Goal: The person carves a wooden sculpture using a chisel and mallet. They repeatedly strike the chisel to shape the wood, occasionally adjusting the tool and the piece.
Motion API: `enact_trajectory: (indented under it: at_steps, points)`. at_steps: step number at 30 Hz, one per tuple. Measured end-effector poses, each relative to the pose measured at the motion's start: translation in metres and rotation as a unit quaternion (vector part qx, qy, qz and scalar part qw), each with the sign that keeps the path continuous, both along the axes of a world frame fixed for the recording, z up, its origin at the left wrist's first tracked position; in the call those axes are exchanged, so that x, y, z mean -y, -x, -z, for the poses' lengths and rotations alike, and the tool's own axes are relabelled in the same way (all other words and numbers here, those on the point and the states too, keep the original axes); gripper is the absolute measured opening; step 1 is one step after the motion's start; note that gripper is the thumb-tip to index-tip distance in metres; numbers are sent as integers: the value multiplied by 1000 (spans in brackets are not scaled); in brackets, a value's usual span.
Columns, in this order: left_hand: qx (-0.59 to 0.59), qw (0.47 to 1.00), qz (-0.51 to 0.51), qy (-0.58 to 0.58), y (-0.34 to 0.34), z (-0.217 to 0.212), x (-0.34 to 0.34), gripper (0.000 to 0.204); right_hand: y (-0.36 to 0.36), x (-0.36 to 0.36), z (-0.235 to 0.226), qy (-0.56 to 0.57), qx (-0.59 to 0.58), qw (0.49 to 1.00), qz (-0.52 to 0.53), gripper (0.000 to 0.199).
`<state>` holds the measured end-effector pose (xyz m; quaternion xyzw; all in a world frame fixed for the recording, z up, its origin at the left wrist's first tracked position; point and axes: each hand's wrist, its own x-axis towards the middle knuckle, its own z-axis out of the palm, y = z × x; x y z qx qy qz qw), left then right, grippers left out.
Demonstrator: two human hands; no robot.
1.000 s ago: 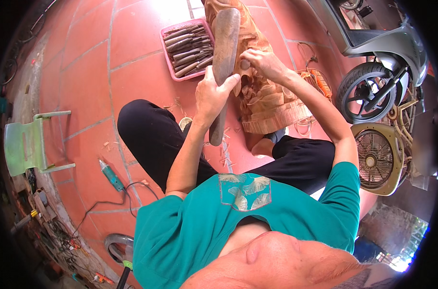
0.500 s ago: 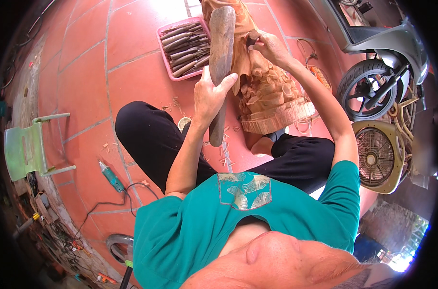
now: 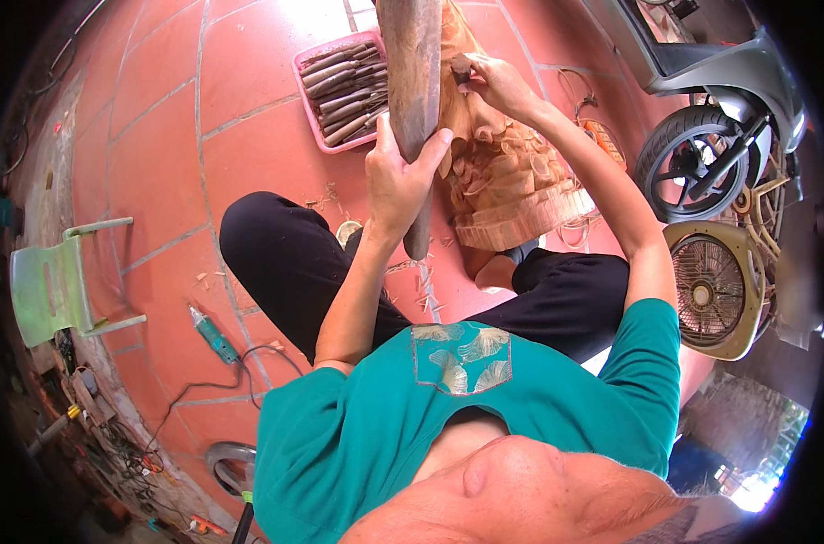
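My left hand (image 3: 397,189) is closed round a long, worn wooden mallet (image 3: 414,86), thumb along its side. The mallet's broad end is raised and partly covers the carving and the tool basket. My right hand (image 3: 502,88) pinches a dark chisel (image 3: 462,70) against the upper part of a carved wooden sculpture (image 3: 501,172). Only the chisel's butt end shows; its blade is hidden. The sculpture has deep curling relief and a flat, rough-cut round base, and lies between my legs and beyond them.
A pink basket (image 3: 308,121) of several chisels (image 3: 341,86) stands left of the sculpture. Wood chips, a teal corded power tool (image 3: 214,337) and a pale green chair (image 3: 53,286) are on the left. On the right are a scooter (image 3: 702,163) and a box fan (image 3: 709,288).
The mallet has risen, its broad end now passing the top edge and looking larger. My right hand and the chisel have shifted slightly left along the carving.
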<state>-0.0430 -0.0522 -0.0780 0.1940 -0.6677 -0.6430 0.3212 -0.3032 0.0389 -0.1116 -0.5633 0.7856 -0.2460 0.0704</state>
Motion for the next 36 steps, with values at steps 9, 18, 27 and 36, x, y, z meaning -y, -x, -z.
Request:
enact_trajectory:
  at_steps: [9, 18, 27, 36]
  points:
    - [125, 988, 69, 62, -6, 5, 1, 54, -2, 2, -2, 12, 1, 1000, -20, 32]
    - [202, 968, 70, 134, 5, 26, 8, 58, -6, 4, 0, 30, 1, 999, -14, 31]
    - [119, 992, 26, 37, -6, 26, 8, 47, -37, -40, -7, 92, -112, 985, -90, 21]
    - [97, 994, 41, -11, -10, 11, -7, 40, -8, -84, -55, 243, 74, 948, 193, 37]
